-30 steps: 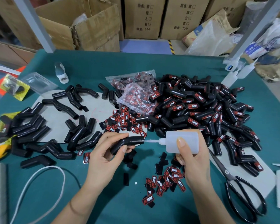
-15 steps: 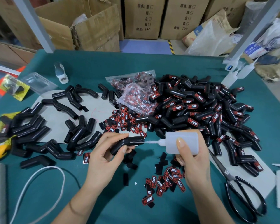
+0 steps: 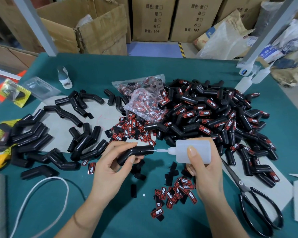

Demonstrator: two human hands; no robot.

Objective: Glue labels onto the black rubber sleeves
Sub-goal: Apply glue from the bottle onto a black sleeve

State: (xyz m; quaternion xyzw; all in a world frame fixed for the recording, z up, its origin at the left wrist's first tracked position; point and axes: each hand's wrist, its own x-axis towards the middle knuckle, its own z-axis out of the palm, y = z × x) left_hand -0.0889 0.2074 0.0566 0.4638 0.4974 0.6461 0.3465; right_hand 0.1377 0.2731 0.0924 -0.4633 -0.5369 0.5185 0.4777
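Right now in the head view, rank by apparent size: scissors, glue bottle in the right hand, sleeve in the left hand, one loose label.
1. Scissors, largest, though nearest the camera.
2. and 3. Glue bottle and sleeve: too close to rank; the left hand partly hides the sleeve.
4. Loose label, smallest.

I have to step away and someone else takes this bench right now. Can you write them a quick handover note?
Left hand grips a bare black sleeve. Right hand holds the glue bottle, nozzle tip at the sleeve's end.
Labelled sleeves are piled right, unlabelled sleeves left, loose labels near the right wrist.
Left: press a label on this sleeve, then do the left pile.
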